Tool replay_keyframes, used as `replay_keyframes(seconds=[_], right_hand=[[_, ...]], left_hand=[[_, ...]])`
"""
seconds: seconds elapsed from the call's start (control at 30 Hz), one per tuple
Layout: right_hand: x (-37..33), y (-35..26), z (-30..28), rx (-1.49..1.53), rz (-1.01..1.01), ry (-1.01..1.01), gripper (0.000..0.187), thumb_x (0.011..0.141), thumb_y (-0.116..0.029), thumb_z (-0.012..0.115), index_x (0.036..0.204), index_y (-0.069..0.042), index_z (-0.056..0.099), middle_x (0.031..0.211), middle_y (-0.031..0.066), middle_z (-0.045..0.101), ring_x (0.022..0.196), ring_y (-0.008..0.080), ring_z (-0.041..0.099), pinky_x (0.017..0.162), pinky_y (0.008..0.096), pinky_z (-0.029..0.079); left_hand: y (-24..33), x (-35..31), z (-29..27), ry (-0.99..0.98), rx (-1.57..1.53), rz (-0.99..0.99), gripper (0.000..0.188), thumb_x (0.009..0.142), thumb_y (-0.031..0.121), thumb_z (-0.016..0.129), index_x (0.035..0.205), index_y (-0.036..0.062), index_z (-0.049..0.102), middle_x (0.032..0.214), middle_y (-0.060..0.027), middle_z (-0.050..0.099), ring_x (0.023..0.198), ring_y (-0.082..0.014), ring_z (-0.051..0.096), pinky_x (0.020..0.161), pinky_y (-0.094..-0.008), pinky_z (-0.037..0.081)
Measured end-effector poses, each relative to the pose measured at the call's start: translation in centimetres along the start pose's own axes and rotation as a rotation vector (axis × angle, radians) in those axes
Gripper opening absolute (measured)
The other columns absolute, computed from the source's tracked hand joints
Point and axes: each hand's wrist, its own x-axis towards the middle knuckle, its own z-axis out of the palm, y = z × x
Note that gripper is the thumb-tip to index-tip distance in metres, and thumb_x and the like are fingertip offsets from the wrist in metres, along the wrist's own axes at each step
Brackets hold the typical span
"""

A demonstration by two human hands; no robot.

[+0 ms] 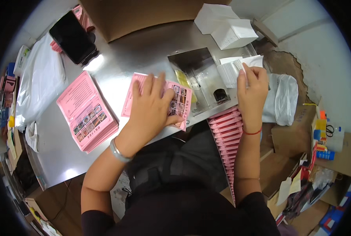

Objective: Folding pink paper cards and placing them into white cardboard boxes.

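Note:
My left hand [148, 106] lies over a pink printed bag [181, 103] at the table's front edge, its fingers spread and slightly blurred. The bag carries small food pictures; much of it is hidden under the palm. At the right, my right hand [253, 90] pinches the edge of a small white packet [229, 73], one of a bunch beside the metal tray. Thumb and forefinger meet at the packet's top. A thick stack of matching pink bags [85, 112] rests left of my left hand.
A recessed metal tray [201, 70] holds a yellow piece and a dark opening. Behind stand white folded packets [232, 31] and a cardboard box [152, 15]. A phone [73, 37] stands at the back left by white plastic [41, 78]. Pink packets [226, 137] line up below the right edge.

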Motion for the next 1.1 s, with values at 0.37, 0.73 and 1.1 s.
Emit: replay_keyframes(seconds=[0.37, 0.73, 1.1], right_hand=[[1.1, 4.7, -1.6, 0.008, -0.157, 0.002, 0.049, 0.075, 0.005, 0.067, 0.119, -0.016, 0.071, 0.115, 0.0075, 0.061, 0.100, 0.0281, 0.055, 0.086, 0.0375, 0.047], [-3.3, -3.2, -3.1, 0.128, -0.212, 0.088, 0.053, 0.073, 0.006, 0.063, 0.124, -0.007, 0.066, 0.126, 0.0157, 0.062, 0.120, 0.0360, 0.055, 0.102, 0.0415, 0.043], [-3.7, -6.3, 6.0, 0.068, -0.401, -0.480, 0.016, 0.082, -0.013, 0.059, 0.094, -0.005, 0.065, 0.090, 0.0157, 0.064, 0.084, 0.0341, 0.064, 0.096, 0.0568, 0.044]], left_hand=[[2.0, -6.6, -2.3, -0.039, 0.124, -0.099, 0.063, 0.074, 0.061, 0.067, 0.104, 0.0062, 0.062, 0.148, -0.0193, 0.042, 0.097, -0.0306, 0.050, 0.079, -0.0417, 0.041], [4.2, -3.9, 1.5, 0.171, -0.071, -0.175, 0.035, 0.074, 0.016, 0.064, 0.107, 0.0037, 0.063, 0.140, -0.0096, 0.052, 0.083, -0.0247, 0.053, 0.073, -0.0385, 0.042], [5.2, -2.4, -0.1, 0.134, -0.498, 0.088, 0.063, 0.074, -0.001, 0.072, 0.132, 0.0198, 0.060, 0.142, -0.0199, 0.045, 0.093, -0.0305, 0.065, 0.076, -0.0343, 0.054]])
